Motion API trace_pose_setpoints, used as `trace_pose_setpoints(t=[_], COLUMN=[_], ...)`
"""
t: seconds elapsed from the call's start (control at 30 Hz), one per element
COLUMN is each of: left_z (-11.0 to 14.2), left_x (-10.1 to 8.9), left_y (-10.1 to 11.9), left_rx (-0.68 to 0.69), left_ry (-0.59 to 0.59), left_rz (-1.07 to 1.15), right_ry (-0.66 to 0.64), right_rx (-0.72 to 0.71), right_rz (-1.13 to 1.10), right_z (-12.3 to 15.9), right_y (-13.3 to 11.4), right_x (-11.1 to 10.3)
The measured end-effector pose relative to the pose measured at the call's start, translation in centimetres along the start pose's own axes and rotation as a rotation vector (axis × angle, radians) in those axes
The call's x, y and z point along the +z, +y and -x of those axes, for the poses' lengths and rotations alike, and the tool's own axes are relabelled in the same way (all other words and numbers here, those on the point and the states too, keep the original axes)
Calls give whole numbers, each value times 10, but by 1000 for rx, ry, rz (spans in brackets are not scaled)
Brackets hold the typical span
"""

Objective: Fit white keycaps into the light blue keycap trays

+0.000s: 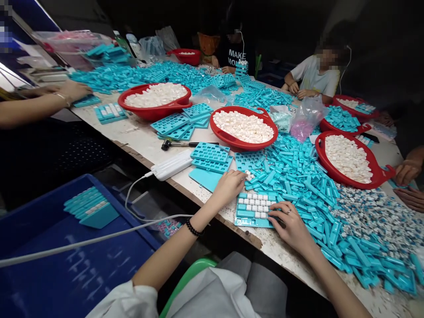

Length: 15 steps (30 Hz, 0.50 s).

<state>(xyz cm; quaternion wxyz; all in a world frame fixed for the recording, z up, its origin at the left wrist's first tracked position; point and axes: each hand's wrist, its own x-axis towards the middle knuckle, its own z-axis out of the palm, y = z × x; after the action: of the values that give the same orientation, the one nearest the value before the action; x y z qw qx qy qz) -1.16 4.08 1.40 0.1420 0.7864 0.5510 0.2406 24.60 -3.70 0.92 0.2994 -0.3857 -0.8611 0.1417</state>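
Note:
A turquoise keyboard (243, 213) with rows of white and turquoise keycaps lies at the table's near edge. My right hand (293, 224), with a ring on one finger, reaches over its right side. The thumb and fingertips close in at the end of the white keycap rows; what lies between them is hidden. Just beyond the board, my left hand (230, 185) is closed, its fingertips at a few loose white keycaps (249, 175). Under and beside this hand are a flat turquoise plate (203, 179) and stacked turquoise key frames (212, 153).
Red basins (243, 143) hold white keycaps. Loose turquoise pieces (298, 172) are heaped rightward. A hammer (168, 144) and white power strip (172, 165) lie left. A blue crate (76, 256) with keyboards stands below, a white cable (99, 240) crossing it. Other people sit around the table.

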Motion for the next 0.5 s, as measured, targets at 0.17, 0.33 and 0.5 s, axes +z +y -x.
trace_pose_setpoints(t=[0.17, 0.33, 0.5], left_z=[-16, -15, 8], left_x=[11, 7, -5], left_y=[-6, -8, 24], left_rx=[-13, -33, -98], left_ry=[33, 87, 111], left_rz=[74, 181, 535], right_ry=[-13, 24, 149], right_rx=[61, 59, 40], right_rz=[-26, -27, -67], right_z=[0, 0, -3], right_y=[-1, -1, -6], right_x=[1, 1, -5])
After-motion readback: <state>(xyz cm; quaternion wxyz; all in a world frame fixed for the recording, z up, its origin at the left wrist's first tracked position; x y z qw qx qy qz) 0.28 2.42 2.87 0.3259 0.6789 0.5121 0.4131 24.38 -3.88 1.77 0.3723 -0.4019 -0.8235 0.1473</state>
